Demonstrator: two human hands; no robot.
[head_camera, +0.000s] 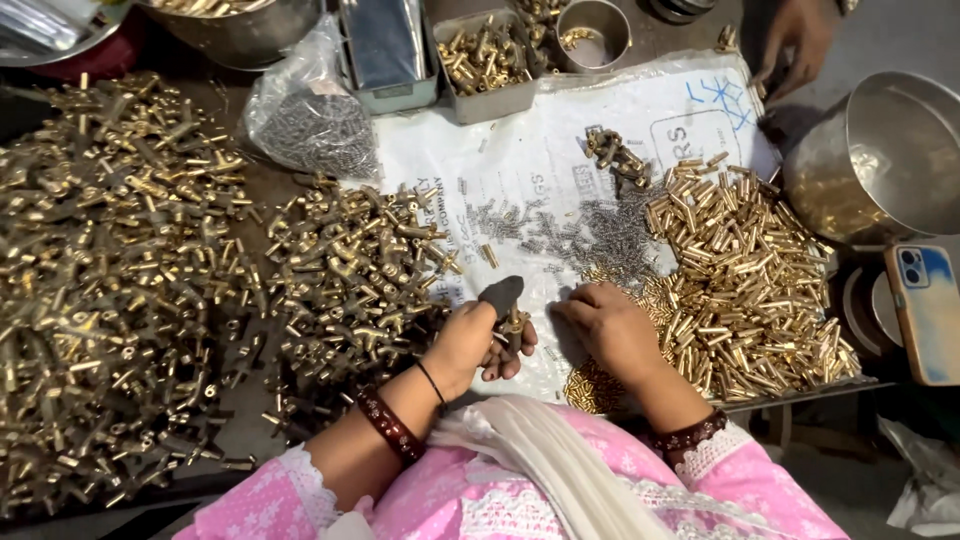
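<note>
Head view, looking down on a crowded worktop (250, 400). Little open room: only a bare strip of the white printed sack (520, 170), spread flat at centre, between the heaps. Left hand (470, 345) closed around a dark grey tool (500, 297) and a small brass fitting (515, 325), just above the sack's near edge. Right hand (610, 330) palm down, fingers curled, touching the brass tubes (740, 290) piled on the right; grip on any one piece cannot be told. Large heap of brass fittings (110, 280) at left, a smaller heap (350, 270) beside the left hand. Small grey springs (590, 235) scattered at centre. Clear plastic bag (310, 120) of grey parts at the far edge, beside a grey rectangular tray (485, 60). Steel bowl (890, 150) and phone (925, 310) at right. Another person's hand (795, 45) at the far right corner.
</note>
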